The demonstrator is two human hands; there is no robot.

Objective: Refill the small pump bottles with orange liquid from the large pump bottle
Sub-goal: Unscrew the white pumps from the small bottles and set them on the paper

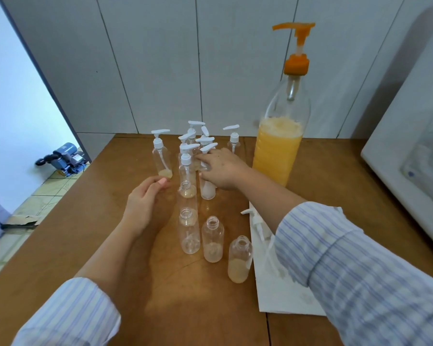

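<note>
1. Head cam only, so one view to go on. A wooden table (90, 221) stood against a pale tiled wall (160, 58), and the large pump bottle (280, 136) was at the back right of it, upright, orange pump head up top, orange liquid filling roughly the lower half with foam on the surface.
2. Just left of it was a cluster of small pump bottles (193, 148) with white pump tops on, mostly near empty; one off to the left, the capped bottle (162, 156), had a bit of yellowish stuff at the bottom.
3. Closer in, four open bottles (212, 239) stood with no pumps, a couple holding some pale liquid.
4. The right hand (223, 168) reached into the cluster, fingers curled round a small bottle with a white base (208, 192), so it was grasping that one.
5. The left hand (145, 203) hung just above the table near the capped bottle, fingers loosely bent, holding nothing.
6. A loose white pump (256, 223) lay on a white paper sheet (280, 295) on the right. Both sleeves were blue striped.
7. A blue machine (65, 158) sat on the floor, far left.
</note>
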